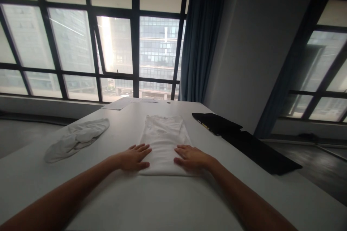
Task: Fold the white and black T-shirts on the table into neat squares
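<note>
Both hands lie flat, palms down and fingers straightened, clasping nothing: the left hand presses on the left side of a folded white cloth, and the right hand presses on its right side. The arms reach in from the lower corners of the view and angle inward, so the fingertips point toward each other across the cloth, with a strip of it bare between them. The cloth lies about midway between the left and right edges of the white table, its near hem just on the person's side of the hands and most of its length running beyond them toward the far edge, with shallow wrinkles on top. A crumpled pale cloth rests near the table's left edge, well apart from the left hand. Along the right edge lie flat black pieces, a narrow yellow strip showing at one side. White papers lie by the far left corner.
</note>
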`<action>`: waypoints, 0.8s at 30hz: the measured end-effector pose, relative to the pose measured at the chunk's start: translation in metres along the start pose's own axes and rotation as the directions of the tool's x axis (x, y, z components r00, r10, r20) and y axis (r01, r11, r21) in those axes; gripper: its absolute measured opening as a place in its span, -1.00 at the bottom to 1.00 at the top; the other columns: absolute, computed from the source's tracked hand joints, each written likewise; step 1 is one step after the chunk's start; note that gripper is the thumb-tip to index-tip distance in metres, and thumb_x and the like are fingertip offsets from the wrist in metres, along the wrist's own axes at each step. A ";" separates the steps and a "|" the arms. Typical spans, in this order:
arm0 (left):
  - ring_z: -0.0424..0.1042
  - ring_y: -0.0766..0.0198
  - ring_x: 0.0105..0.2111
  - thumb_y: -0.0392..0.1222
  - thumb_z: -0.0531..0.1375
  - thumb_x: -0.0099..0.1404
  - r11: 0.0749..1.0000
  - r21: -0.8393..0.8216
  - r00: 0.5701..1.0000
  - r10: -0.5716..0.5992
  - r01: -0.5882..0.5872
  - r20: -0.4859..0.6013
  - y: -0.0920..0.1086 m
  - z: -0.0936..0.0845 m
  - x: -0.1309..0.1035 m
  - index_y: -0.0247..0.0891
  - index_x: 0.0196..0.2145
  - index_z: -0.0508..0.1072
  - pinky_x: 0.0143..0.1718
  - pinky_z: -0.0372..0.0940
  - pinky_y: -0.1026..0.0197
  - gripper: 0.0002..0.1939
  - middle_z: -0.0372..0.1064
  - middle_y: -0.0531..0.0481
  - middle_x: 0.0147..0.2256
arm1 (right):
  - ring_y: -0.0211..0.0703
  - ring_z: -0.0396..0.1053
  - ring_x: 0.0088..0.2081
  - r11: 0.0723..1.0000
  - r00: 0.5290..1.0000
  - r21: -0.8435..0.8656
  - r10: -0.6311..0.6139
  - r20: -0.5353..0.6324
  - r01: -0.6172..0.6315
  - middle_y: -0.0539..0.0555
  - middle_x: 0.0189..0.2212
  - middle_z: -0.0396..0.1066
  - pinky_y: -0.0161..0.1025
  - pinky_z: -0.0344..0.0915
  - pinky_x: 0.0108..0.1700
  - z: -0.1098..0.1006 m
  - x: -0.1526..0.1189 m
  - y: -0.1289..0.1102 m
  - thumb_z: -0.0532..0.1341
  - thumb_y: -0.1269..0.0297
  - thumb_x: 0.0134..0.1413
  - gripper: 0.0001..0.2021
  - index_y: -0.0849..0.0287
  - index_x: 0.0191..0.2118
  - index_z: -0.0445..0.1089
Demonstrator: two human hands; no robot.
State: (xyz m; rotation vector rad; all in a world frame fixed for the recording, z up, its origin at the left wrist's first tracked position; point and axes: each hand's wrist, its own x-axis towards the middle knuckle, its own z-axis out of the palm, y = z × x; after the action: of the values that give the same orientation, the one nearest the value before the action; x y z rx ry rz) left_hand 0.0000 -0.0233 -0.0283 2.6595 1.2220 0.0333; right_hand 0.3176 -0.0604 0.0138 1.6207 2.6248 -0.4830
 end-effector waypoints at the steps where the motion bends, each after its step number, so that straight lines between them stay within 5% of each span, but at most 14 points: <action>1: 0.03 -0.05 0.34 0.39 -0.06 0.33 1.000 0.007 1.000 0.023 -0.023 -0.018 0.000 -0.003 -0.002 -0.04 0.33 0.16 0.30 -0.05 -0.11 -0.24 0.01 -0.11 0.36 | 0.15 0.11 0.30 1.000 0.999 0.014 -0.027 -0.023 0.027 0.21 0.32 0.15 0.03 0.06 0.28 -0.004 -0.002 0.000 -0.05 -0.29 0.20 -0.26 0.14 0.29 0.26; 3: 0.17 -0.01 0.27 0.37 -0.05 0.33 0.999 0.009 0.995 0.042 -0.041 -0.090 -0.001 -0.008 -0.002 -0.02 0.26 0.28 0.26 0.05 -0.04 -0.30 0.16 -0.08 0.30 | 0.12 0.26 0.20 0.998 0.988 0.027 -0.055 -0.145 0.060 0.23 0.21 0.31 -0.02 0.17 0.21 -0.007 0.000 0.004 -0.05 -0.24 0.23 -0.33 0.14 0.19 0.38; 6: 0.01 0.01 0.34 0.32 -0.10 0.39 1.000 -0.004 0.987 -0.009 0.009 -0.159 -0.004 -0.009 0.003 -0.07 0.32 0.18 0.32 -0.10 -0.09 -0.31 0.01 -0.09 0.36 | 0.06 0.10 0.31 0.997 0.950 0.002 -0.068 -0.305 0.072 0.21 0.31 0.15 -0.04 0.02 0.31 0.001 0.013 0.016 -0.06 -0.13 0.30 -0.36 0.18 0.30 0.23; 12: -0.30 0.06 0.41 0.30 -0.19 0.42 0.994 -0.057 0.995 -0.100 0.098 -0.031 -0.010 0.001 0.006 -0.07 0.40 -0.07 0.35 -0.36 -0.20 -0.27 -0.30 -0.05 0.42 | 0.03 -0.39 0.43 0.996 0.993 -0.018 0.089 -0.077 -0.091 0.07 0.44 -0.34 0.17 -0.37 0.38 0.023 0.027 0.029 -0.18 -0.19 0.30 -0.26 0.13 0.44 -0.18; 18: -0.17 0.03 0.39 0.23 -0.11 0.43 0.991 -0.135 0.996 0.009 -0.021 -0.094 -0.039 -0.010 -0.009 -0.06 0.31 0.20 0.35 -0.22 -0.17 -0.38 -0.09 -0.04 0.39 | 0.03 -0.22 0.42 0.991 0.983 -0.026 0.130 -0.127 -0.134 0.13 0.41 -0.14 0.17 -0.31 0.38 0.007 0.014 0.060 -0.06 0.10 0.33 -0.43 0.11 0.39 0.04; 24: -0.05 -0.07 0.36 0.24 0.18 0.27 0.951 -0.231 0.972 0.173 -0.207 -0.158 -0.060 -0.016 -0.022 0.03 0.10 0.47 0.32 -0.13 -0.20 -0.49 0.09 -0.02 0.33 | 0.10 -0.06 0.38 0.992 0.992 0.109 0.075 -0.104 -0.064 0.14 0.40 -0.08 -0.02 -0.09 0.37 -0.011 -0.007 0.097 0.26 0.46 -0.12 -0.20 0.06 0.34 0.17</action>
State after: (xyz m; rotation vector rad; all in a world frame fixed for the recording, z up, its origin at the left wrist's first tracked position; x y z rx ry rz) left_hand -0.0611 0.0014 -0.0232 2.5773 0.9223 0.3785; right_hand 0.4080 -0.0235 0.0017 1.8124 2.6492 -0.5556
